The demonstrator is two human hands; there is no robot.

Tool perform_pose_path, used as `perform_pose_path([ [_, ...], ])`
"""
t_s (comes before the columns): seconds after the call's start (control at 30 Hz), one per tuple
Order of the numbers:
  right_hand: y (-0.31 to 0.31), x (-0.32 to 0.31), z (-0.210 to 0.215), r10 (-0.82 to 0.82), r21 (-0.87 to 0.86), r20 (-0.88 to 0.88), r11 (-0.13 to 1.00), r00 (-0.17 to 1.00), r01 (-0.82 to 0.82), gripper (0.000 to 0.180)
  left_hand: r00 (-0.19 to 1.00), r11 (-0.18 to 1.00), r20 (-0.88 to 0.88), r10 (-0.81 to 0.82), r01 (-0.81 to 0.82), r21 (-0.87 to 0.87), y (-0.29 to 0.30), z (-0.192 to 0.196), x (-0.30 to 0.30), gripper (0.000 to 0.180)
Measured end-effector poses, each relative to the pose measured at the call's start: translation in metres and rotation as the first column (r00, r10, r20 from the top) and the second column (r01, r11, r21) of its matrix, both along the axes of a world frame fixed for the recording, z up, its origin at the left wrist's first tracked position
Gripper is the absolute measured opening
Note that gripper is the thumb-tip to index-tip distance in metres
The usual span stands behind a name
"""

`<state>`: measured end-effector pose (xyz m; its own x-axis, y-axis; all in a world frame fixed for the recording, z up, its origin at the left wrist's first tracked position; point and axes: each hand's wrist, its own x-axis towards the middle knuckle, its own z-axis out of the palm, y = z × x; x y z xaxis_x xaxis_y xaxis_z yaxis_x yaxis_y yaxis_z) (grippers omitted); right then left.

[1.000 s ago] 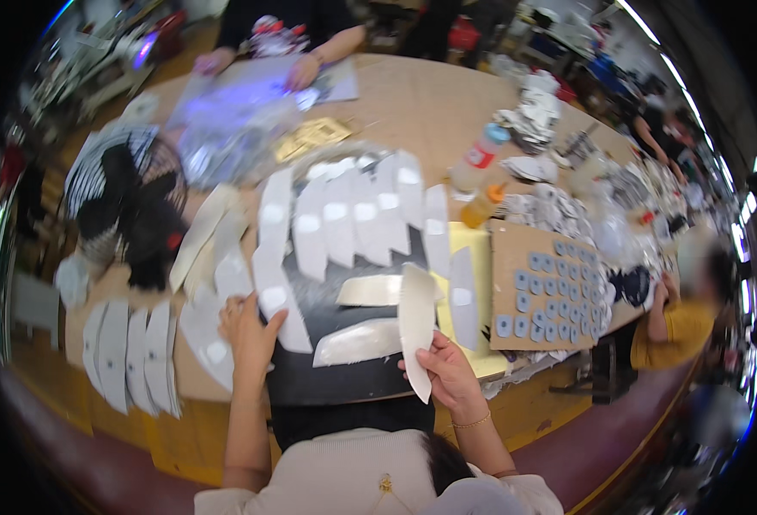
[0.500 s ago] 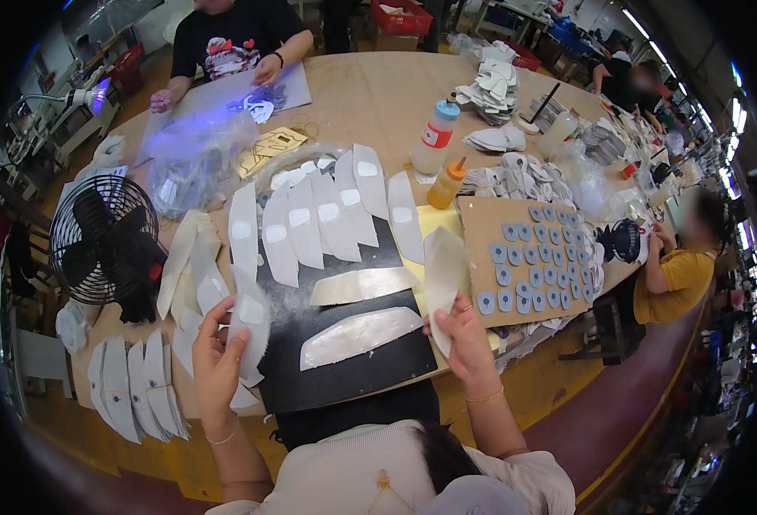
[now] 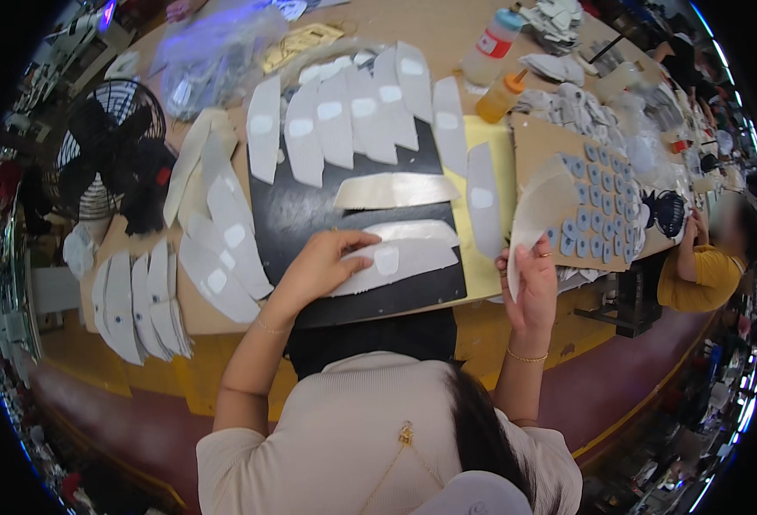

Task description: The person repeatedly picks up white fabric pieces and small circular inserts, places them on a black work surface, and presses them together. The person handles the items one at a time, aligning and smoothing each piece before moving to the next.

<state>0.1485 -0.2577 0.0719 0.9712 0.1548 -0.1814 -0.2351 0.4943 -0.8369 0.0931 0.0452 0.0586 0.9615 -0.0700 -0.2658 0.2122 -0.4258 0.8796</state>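
My left hand (image 3: 331,266) pinches the left end of a pale grey fabric panel with a white patch (image 3: 417,264). That panel lies over a shiny cream panel (image 3: 421,230) on the black board (image 3: 310,296). My right hand (image 3: 533,279), to the right of the board, grips a curved cream panel (image 3: 543,202) held upright, its upper part bending over a cardboard sheet. Another shiny panel (image 3: 396,190) rests farther up the board. A patched grey panel (image 3: 483,202) lies on the yellow sheet (image 3: 500,275) between my hands.
Patched panels (image 3: 331,112) line the board's far edge; more (image 3: 224,257) overlap at left. Bundled panels (image 3: 142,313) sit near a black fan (image 3: 108,154). Two bottles, one amber (image 3: 499,99), stand beyond. Blue-grey pieces (image 3: 597,197) cover the cardboard (image 3: 537,142). A person in yellow (image 3: 705,275) sits at right.
My left hand has brought its patched panel rightward onto the shiny one. My right hand has moved right with the cream panel, revealing a patched panel on the yellow sheet. The view has shifted.
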Motion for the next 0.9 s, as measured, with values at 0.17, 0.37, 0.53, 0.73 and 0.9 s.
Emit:
perform_pose_path([
  [0.17, 0.007, -0.008, 0.004, -0.026, -0.006, -0.078, 1.000, 0.997, 0.025, 0.033, 0.998, 0.997, -0.017, 0.066, -0.065, 0.039, 0.001, 0.004, -0.006, 0.034],
  [0.37, 0.010, -0.003, -0.001, 0.021, -0.009, -0.041, 1.000, 0.999, -0.022, 0.040, 0.991, 0.993, 0.068, 0.113, -0.116, 0.036, -0.003, -0.002, 0.000, 0.033],
  [0.53, 0.013, 0.000, -0.002, -0.004, -0.103, -0.029, 0.995, 1.000, 0.001, 0.028, 0.988, 0.938, 0.156, -0.015, -0.040, 0.345, -0.008, 0.011, -0.002, 0.045],
  [0.73, 0.028, 0.024, -0.034, 0.092, -0.302, -0.024, 0.949, 0.996, -0.095, 0.021, 0.931, 0.864, 0.302, -0.205, 0.027, 0.503, -0.021, -0.002, -0.004, 0.080],
  [0.9, 0.037, 0.024, -0.038, 0.207, -0.376, -0.146, 0.893, 0.968, -0.247, 0.026, 0.927, 0.876, 0.308, -0.213, 0.041, 0.481, -0.022, -0.005, -0.005, 0.085],
])
